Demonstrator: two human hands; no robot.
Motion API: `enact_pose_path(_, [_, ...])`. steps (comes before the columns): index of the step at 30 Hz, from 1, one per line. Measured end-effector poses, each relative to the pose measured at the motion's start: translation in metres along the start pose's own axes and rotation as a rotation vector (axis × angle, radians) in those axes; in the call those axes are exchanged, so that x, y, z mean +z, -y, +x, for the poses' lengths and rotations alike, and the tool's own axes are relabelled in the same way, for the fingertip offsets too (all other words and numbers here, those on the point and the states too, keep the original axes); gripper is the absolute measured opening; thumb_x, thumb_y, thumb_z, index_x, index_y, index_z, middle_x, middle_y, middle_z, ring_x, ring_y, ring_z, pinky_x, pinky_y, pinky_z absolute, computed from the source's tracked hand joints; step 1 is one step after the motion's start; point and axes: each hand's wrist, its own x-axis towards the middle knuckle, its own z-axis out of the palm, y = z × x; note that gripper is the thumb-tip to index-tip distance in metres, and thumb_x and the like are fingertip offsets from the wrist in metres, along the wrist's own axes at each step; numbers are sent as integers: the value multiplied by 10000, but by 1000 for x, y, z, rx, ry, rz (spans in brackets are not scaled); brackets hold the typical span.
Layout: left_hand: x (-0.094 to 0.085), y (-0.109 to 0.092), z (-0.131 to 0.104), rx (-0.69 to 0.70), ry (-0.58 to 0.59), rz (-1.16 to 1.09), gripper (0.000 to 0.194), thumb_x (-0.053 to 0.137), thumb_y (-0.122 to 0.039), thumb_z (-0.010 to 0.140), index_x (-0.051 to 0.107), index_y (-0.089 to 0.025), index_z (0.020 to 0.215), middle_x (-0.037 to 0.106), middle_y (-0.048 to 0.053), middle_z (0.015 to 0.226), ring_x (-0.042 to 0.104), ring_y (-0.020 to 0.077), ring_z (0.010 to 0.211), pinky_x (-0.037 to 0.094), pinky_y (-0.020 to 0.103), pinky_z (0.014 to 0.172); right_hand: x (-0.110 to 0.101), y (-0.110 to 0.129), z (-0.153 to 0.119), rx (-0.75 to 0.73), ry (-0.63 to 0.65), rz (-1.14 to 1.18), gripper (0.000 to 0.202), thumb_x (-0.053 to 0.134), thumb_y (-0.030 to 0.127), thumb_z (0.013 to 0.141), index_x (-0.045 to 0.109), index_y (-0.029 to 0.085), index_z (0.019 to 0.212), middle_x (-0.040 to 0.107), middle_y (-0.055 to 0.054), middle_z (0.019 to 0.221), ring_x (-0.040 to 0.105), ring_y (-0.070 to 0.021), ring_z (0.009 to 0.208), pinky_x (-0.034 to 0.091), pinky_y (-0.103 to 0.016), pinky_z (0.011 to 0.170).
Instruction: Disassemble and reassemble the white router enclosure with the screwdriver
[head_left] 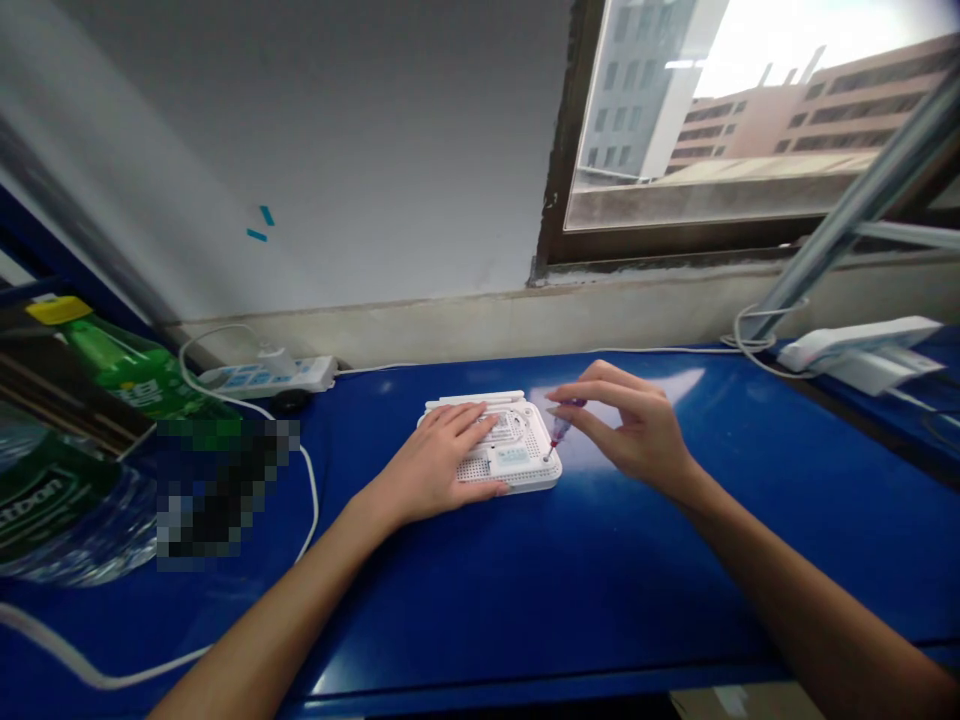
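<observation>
A white router (534, 440) lies on the blue table with its perforated, labelled underside up and a folded antenna along its far edge. My left hand (442, 455) rests flat on its left part, fingers spread and thumb along the near edge. Between the thumb and fingers of my right hand (630, 420) is a small screwdriver (559, 428) with a see-through purplish handle. Its tip points down at the hole in the router's near right corner. Whether the tip sits in a screw is too small to tell. Part of the label is under my left fingers.
On the left stand a green bottle (127, 365) with a yellow cap and a large water bottle (67, 520). A power strip (311, 374) and a white cable (309, 480) lie near them. Another white power strip (862, 345) is at the right by a metal post (832, 230).
</observation>
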Motion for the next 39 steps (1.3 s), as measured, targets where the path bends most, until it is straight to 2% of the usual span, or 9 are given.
enact_pose_path(3, [-1, -1, 0, 1, -8, -13, 870, 557, -746, 877, 422, -194, 1536, 409, 133, 1595, 364, 317, 1473, 262, 513, 1213, -3, 1, 0, -22, 14, -46, 153, 756, 206, 881, 782, 231, 1030, 659, -38, 827, 613, -168, 714, 497, -308, 611])
enact_pose_path(7, [0, -1, -1, -7, -12, -19, 864, 563, -734, 880, 433, -178, 1529, 407, 148, 1594, 365, 329, 1472, 259, 522, 1211, -2, 1, 0, -19, 137, -30, 379, 556, 149, 995, 652, 262, 1343, 697, -96, 1194, 643, -233, 1068, 526, -403, 878])
enact_pose_path(9, [0, -1, -1, -13, -12, -16, 864, 563, -730, 882, 427, -177, 1532, 404, 154, 1594, 364, 330, 1472, 265, 523, 1206, 1, 2, -1, 6, 181, 22, 453, 492, 119, 1012, 570, 274, 1431, 695, -84, 1268, 629, -238, 1149, 507, -430, 951])
enact_pose_path(18, [1, -1, -2, -15, -21, -40, 839, 544, -742, 884, 428, -220, 1531, 405, 139, 1596, 360, 343, 1472, 257, 532, 1202, 3, 1, -1, -17, 17, -41, 241, 757, 207, 875, 779, 290, 1099, 720, -40, 854, 637, -206, 752, 512, -360, 666])
enact_pose_path(24, [0, -1, -1, -6, -5, -2, 845, 527, -744, 894, 422, -202, 1534, 395, 142, 1602, 351, 327, 1481, 245, 511, 1214, 4, 4, -2, -9, 178, 52, 452, 494, 142, 1015, 571, 294, 1433, 699, -80, 1270, 641, -243, 1112, 517, -448, 936])
enact_pose_path(28, [2, -1, -1, 5, -14, -11, 847, 535, -742, 892, 413, -210, 1540, 389, 133, 1607, 348, 334, 1482, 245, 526, 1212, 4, 3, -2, 17, 126, 116, 341, 618, 166, 969, 694, 284, 1280, 748, -53, 1034, 676, -213, 937, 544, -391, 831])
enact_pose_path(34, [1, -2, 0, -3, -16, -15, 840, 545, -737, 890, 414, -221, 1540, 407, 125, 1598, 356, 329, 1479, 258, 525, 1209, 3, 0, -3, 17, 56, 41, 200, 736, 243, 902, 779, 272, 1096, 644, -19, 794, 602, -171, 717, 497, -327, 641])
enact_pose_path(36, [1, -2, 0, -2, -15, -18, 839, 544, -739, 889, 421, -218, 1535, 409, 127, 1596, 362, 330, 1476, 261, 526, 1209, 3, -1, -4, 10, 58, 37, 259, 683, 239, 941, 744, 282, 1190, 665, -32, 857, 621, -183, 787, 516, -340, 693])
enact_pose_path(39, [2, -1, 0, -3, -17, -13, 837, 543, -738, 890, 428, -213, 1531, 413, 127, 1594, 365, 321, 1474, 264, 513, 1210, 5, 0, -6, 29, 130, 114, 406, 498, 180, 1026, 594, 289, 1405, 707, -70, 1136, 655, -197, 970, 539, -386, 850])
